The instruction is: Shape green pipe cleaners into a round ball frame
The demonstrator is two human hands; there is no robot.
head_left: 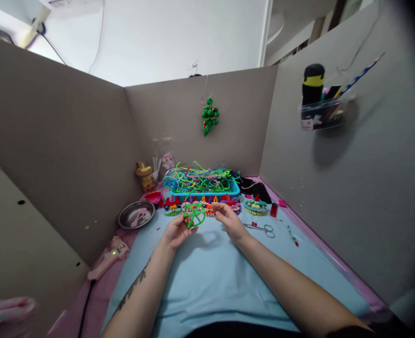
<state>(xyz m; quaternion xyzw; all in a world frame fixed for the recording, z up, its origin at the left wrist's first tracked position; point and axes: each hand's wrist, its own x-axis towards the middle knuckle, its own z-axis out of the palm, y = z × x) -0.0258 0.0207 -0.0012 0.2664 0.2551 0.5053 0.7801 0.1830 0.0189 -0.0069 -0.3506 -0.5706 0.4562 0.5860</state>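
A bright green pipe-cleaner shape (pixel 194 214), a rounded outline with crossing spokes, is held up over the blue cloth. My left hand (pixel 179 231) grips its lower left edge between thumb and fingers. Just to the right of it is my right hand (pixel 228 221), fingers bent and apart from the thumb, with nothing visible between them. Behind both hands stands a blue basket (pixel 207 193) heaped with pipe cleaners (pixel 203 179) in many colours. Colourful pipe-cleaner pieces (pixel 255 206) lie in a row before it.
Scissors (pixel 263 229) lie right of my right hand. On the left are a metal bowl (pixel 137 215) and a pink glue gun (pixel 110 260) with a lit green light. Grey panels (pixel 200 141) surround the table; a green ornament (pixel 210 117) and a bin of tools (pixel 322 115) hang there.
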